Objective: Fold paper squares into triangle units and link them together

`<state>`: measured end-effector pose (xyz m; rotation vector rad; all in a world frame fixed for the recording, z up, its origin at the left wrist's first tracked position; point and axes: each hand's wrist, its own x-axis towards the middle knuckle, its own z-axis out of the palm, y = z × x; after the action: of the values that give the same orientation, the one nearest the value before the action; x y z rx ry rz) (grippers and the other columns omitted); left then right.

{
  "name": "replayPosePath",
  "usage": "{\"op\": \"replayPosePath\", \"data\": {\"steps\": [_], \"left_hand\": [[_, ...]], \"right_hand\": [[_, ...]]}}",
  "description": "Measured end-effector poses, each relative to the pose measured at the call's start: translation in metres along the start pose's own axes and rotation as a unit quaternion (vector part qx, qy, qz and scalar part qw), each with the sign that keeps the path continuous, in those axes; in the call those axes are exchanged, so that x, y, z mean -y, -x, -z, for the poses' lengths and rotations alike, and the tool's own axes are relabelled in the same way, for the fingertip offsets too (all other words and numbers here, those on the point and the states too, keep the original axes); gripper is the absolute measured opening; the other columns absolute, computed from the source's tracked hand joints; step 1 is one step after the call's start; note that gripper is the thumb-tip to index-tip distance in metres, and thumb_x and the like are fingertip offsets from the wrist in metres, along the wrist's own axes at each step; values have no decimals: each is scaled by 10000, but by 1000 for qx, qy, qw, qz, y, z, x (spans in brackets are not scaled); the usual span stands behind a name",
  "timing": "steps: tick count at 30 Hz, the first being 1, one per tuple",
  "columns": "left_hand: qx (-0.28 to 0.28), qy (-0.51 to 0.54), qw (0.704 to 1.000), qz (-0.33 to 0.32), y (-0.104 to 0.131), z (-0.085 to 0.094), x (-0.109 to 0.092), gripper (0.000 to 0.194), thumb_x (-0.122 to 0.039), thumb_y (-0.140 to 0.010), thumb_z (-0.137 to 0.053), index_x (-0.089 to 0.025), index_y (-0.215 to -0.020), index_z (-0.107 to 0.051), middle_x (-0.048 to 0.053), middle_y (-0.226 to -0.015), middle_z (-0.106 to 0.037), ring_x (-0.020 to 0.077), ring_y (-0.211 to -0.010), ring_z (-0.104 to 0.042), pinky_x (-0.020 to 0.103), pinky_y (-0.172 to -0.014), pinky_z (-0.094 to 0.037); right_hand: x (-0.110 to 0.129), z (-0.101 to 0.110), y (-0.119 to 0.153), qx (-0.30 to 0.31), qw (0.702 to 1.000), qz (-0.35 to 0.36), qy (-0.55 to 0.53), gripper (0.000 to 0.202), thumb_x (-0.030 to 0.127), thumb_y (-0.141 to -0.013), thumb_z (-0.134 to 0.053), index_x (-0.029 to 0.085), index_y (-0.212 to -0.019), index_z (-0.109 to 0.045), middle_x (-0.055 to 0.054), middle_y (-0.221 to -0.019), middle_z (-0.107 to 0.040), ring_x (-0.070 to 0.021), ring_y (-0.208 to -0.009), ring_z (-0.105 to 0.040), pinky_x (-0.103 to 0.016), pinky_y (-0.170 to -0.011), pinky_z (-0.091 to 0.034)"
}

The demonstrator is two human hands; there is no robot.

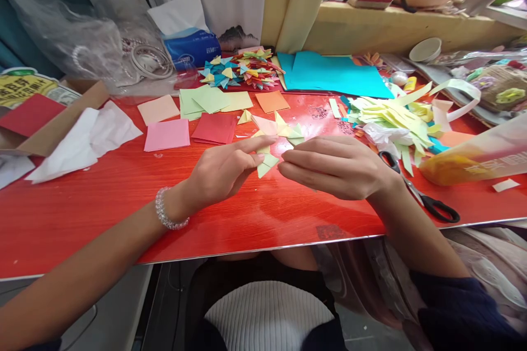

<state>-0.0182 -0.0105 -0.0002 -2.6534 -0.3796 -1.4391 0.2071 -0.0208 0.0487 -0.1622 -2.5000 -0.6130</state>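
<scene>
A ring of folded paper pieces [267, 125] in pale pink, yellow and green lies on the red table between my hands. My left hand [222, 170], with a beaded bracelet at the wrist, has its thumb and index finger closed on a light green folded piece [267, 164] at the ring's near left side. My right hand [337, 167] is at the ring's right side, fingers pressed together and bent inward; its fingertips hide whatever they may hold. A pale green folded piece [295, 136] shows just behind the right fingers.
Square paper stacks [167, 135] lie behind my left hand. Finished folded paper shapes [222, 72] and blue sheets [337, 74] sit at the back. Paper strips [391, 120], black-handled scissors [424, 197] and a plastic packet [477, 156] are on the right. An open cardboard box [66, 115] stands left.
</scene>
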Motion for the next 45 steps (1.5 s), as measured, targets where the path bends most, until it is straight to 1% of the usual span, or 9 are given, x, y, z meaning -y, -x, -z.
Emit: {"op": "replayPosePath", "data": {"steps": [3,8,12,15,19,24,30,37,45], "left_hand": [[-9,-34,999,-8,-2,1,-1,101,-113,-889,-490,-212,-865,-487,65,-1214,-640,133,-1039,-648,214,-744,-595],[-5,-49,999,-11,-2,1,0,91,-103,-882,-496,-194,-880,-487,90,-1180,-657,137,-1024,-656,186,-683,-594],[-7,-78,997,-20,-3,1,0,96,-119,-867,-535,-203,-861,-489,73,-1200,-648,131,-998,-665,195,-684,-596],[-2,-80,996,-36,-4,3,0,91,-104,-853,-544,-184,-858,-500,103,-1194,-648,139,-1016,-658,198,-735,-587],[5,-77,996,-55,-6,5,1,86,-85,-838,-552,-152,-880,-518,148,-1169,-653,163,-1039,-649,210,-766,-580],[10,-86,993,-74,-7,4,2,93,-86,-838,-549,-143,-908,-523,153,-1153,-658,181,-1052,-643,235,-752,-590],[8,-99,993,-65,-7,5,2,54,-127,-869,-522,-181,-868,-519,90,-1168,-661,158,-1044,-646,231,-729,-603],[15,-94,993,-76,-7,6,1,75,-88,-846,-527,-156,-878,-526,134,-1176,-651,187,-1077,-631,243,-777,-589],[10,-89,994,-65,-6,5,0,62,-105,-861,-523,-167,-871,-522,108,-1183,-652,170,-1065,-637,247,-768,-594]], "right_hand": [[1,-4,3,-21,999,-25,-15,106,128,-916,-476,145,-979,-560,-36,-843,-664,-119,-768,-616,-258,-662,-515],[2,-8,3,-89,988,-98,-74,152,118,-921,-450,173,-1001,-567,-35,-844,-665,-123,-801,-622,-265,-657,-519],[1,-10,4,-66,989,-96,-86,173,89,-906,-469,159,-1032,-566,-41,-871,-661,-126,-840,-615,-270,-686,-516],[0,-8,7,-44,992,-88,-75,190,95,-917,-450,162,-1058,-558,-43,-910,-648,-124,-863,-596,-273,-708,-513],[-1,-1,7,-7,997,-74,-32,166,95,-905,-476,156,-1036,-558,-42,-914,-636,-125,-837,-581,-270,-720,-514],[-2,5,5,18,999,-48,1,145,104,-899,-494,148,-1024,-552,-36,-867,-632,-126,-793,-591,-263,-701,-517],[-1,5,5,22,999,-46,18,140,120,-904,-491,172,-1023,-544,-26,-863,-641,-124,-773,-591,-255,-665,-511],[0,5,4,7,999,-49,14,148,110,-898,-498,171,-1025,-543,-27,-865,-647,-123,-768,-589,-253,-679,-518],[2,7,1,2,999,-26,23,129,86,-880,-523,123,-991,-577,-49,-845,-672,-134,-728,-602,-267,-599,-506]]}}
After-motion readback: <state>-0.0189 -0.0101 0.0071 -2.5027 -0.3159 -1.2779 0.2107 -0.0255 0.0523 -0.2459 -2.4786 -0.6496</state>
